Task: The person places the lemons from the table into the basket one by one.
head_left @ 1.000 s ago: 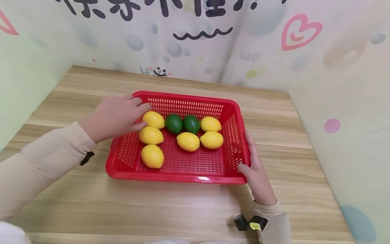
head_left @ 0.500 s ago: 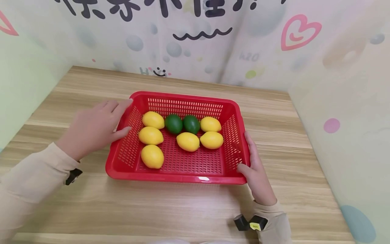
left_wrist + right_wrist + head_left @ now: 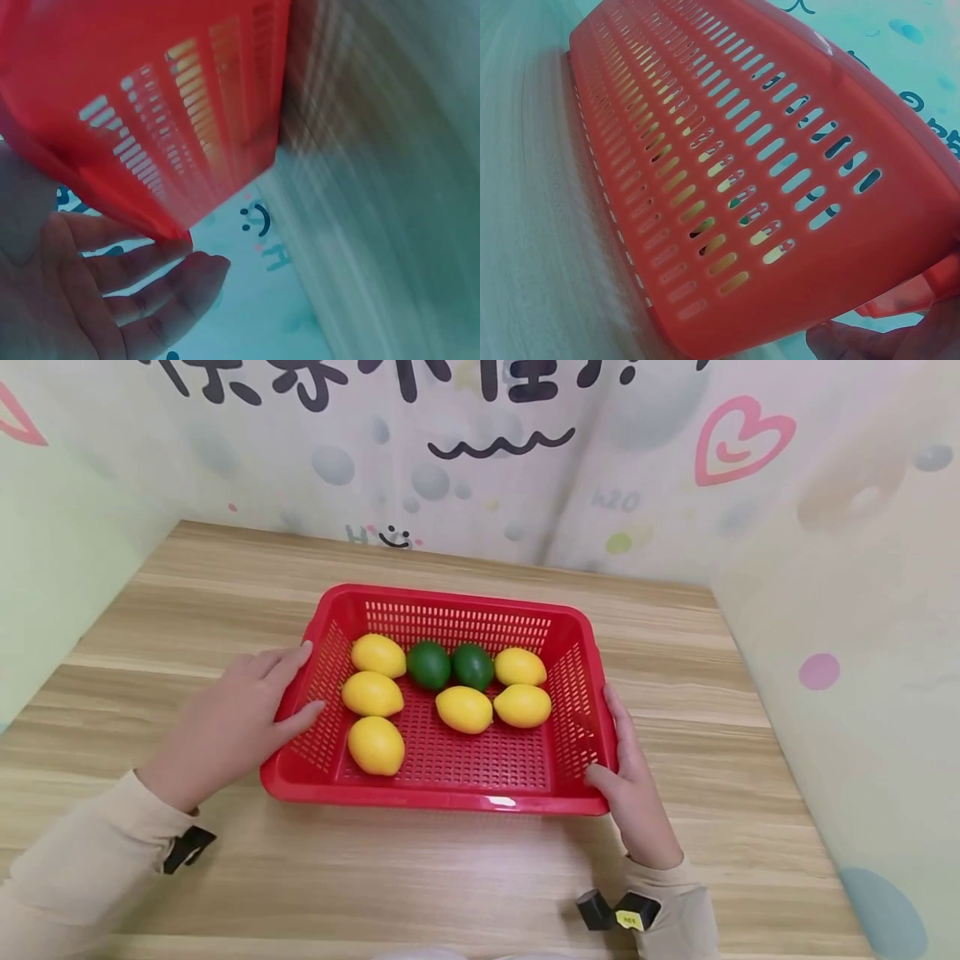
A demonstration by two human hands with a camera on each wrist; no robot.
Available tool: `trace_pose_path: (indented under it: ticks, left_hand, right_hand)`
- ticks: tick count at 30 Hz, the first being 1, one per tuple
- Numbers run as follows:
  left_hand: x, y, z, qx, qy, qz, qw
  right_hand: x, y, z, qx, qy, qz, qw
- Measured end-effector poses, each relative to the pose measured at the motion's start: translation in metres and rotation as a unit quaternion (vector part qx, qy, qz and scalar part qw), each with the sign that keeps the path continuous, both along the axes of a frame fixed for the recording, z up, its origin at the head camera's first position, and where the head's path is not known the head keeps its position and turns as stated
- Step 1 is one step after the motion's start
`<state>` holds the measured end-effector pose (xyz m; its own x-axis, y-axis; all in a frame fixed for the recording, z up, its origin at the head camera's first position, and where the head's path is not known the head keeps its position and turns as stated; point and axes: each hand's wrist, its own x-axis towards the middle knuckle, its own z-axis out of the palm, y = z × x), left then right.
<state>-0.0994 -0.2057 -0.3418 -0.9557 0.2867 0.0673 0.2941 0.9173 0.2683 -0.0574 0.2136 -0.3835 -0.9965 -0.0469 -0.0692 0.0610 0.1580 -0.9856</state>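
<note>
A red plastic basket (image 3: 442,797) with slotted walls stands on the table. Several lemons (image 3: 464,709) lie in it; three form a column along the left wall. Two dark green, smooth oval fruits (image 3: 429,666) sit side by side near the back wall. At the left rim is my left hand (image 3: 232,714), thumb over the inside and fingers (image 3: 169,300) under the outer edge. My right hand (image 3: 633,789) grips the right front corner, its thumb on the rim and its fingers along the outer wall. Through the slots in the right wrist view, yellow lemon skin shows.
The wood-grain table (image 3: 465,877) runs back to a printed wall sheet (image 3: 300,485) with black lettering and bubbles. Pale side walls (image 3: 862,760) border it on both sides. A black device (image 3: 637,910) is strapped on the right wrist, another (image 3: 187,847) on the left.
My left hand has drawn back from the upper left lemon and moved down onto the basket's left rim. The right hand, the basket and the fruit have stayed in place.
</note>
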Motion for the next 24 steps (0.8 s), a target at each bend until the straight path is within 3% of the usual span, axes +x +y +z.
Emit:
trace_pose_path:
  ticks: [6,11,14,15,17,21,22,24]
  left_hand:
    - [0.016,0.008,-0.009,0.108,-0.035,0.019,0.9933]
    - [0.028,0.011,-0.019,0.226,-0.063,0.014,0.9719]
    - [0.031,0.01,-0.028,0.292,-0.073,0.016,0.9534]
    - [0.032,0.009,-0.032,0.324,-0.083,0.021,0.9422]
    - [0.033,0.008,-0.039,0.398,-0.103,0.03,0.9111]
    - [0.033,0.009,-0.051,0.529,-0.142,0.045,0.8352]
    - [0.032,0.009,-0.052,0.549,-0.146,0.044,0.8215]
    - [0.031,0.009,-0.054,0.572,-0.15,0.041,0.8052]
  right_hand:
    - [0.003,0.0,0.001,-0.002,0.0,-0.003,1.0]
    - [0.004,-0.001,0.0,-0.005,0.005,-0.004,1.0]
    - [0.003,-0.001,-0.001,-0.005,0.007,-0.002,1.0]
    - [0.003,-0.001,-0.001,-0.005,0.006,-0.001,1.0]
    - [0.003,-0.001,-0.002,-0.005,0.005,0.001,1.0]
    - [0.002,-0.001,-0.002,-0.003,0.004,0.002,1.0]
    - [0.002,-0.001,-0.002,-0.004,0.004,0.001,1.0]
    - [0.001,-0.001,-0.002,-0.004,0.006,0.0,1.0]
